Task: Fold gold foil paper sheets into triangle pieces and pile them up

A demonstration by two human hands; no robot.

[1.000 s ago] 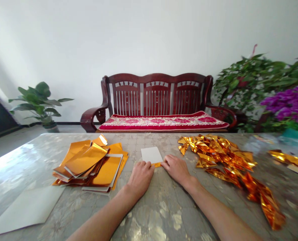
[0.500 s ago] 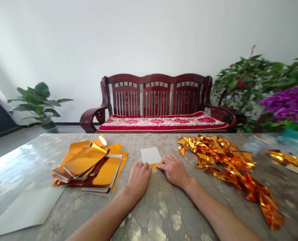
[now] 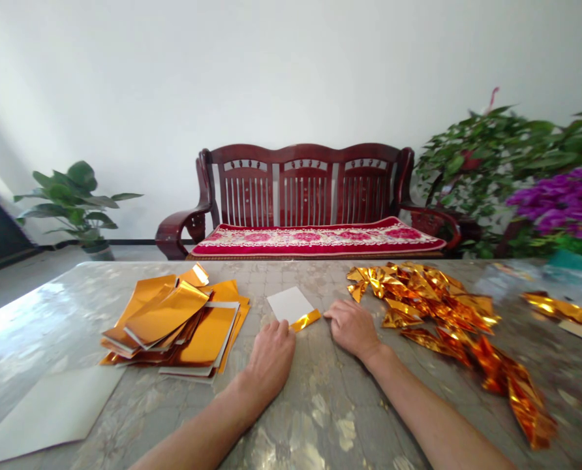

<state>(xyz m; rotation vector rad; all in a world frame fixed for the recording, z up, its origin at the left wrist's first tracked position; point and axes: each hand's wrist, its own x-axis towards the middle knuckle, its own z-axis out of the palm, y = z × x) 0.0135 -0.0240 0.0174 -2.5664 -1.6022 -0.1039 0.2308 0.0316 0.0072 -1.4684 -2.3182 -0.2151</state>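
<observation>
A small white card (image 3: 289, 304) lies on the table, with a narrow folded gold foil strip (image 3: 305, 320) along its near right edge. My left hand (image 3: 270, 358) rests just below the card, its fingertips at the card's near edge and holding nothing. My right hand (image 3: 352, 329) lies flat to the right, its fingertips a little apart from the strip. Left of my hands is a loose stack of gold-faced sheets (image 3: 207, 335). To the right lies a heap of crumpled gold foil strips (image 3: 432, 307).
The mottled stone-look tabletop (image 3: 315, 418) holds a large white sheet (image 3: 51, 411) at front left and another gold strip (image 3: 562, 308) at far right. Beyond its far edge stand a dark red wooden bench (image 3: 305, 189) and potted plants.
My right hand has moved right, off the gold strip. The strip now shows fully and lies tilted. The white card has turned slightly and shifted left.
</observation>
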